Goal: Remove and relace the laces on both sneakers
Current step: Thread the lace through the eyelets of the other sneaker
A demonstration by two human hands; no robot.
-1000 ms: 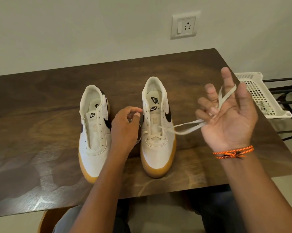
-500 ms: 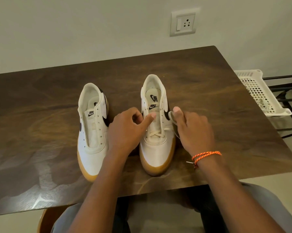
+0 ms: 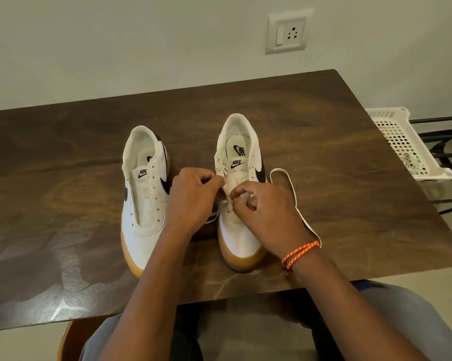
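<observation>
Two white sneakers with gum soles stand side by side on the dark wooden table [image 3: 324,142], toes toward me. The left sneaker [image 3: 145,199] has bare eyelets and no lace. Over the right sneaker [image 3: 242,230] both my hands meet at the lower eyelets. My left hand [image 3: 193,196] pinches the eyelet flap at the shoe's left side. My right hand [image 3: 266,207] pinches the cream lace [image 3: 290,188] near the tongue. The rest of that lace loops out to the right and trails past my wrist.
A white perforated plastic basket [image 3: 402,142] sits on a black metal rack beyond the table's right edge, with a bundled lace inside it. A wall socket [image 3: 287,35] is on the wall behind. The table's near edge is just above my lap.
A second ago my right hand was raised at the right, pulling the lace taut. It came down to the right sneaker and now pinches the lace at the eyelets; the lace lies slack.
</observation>
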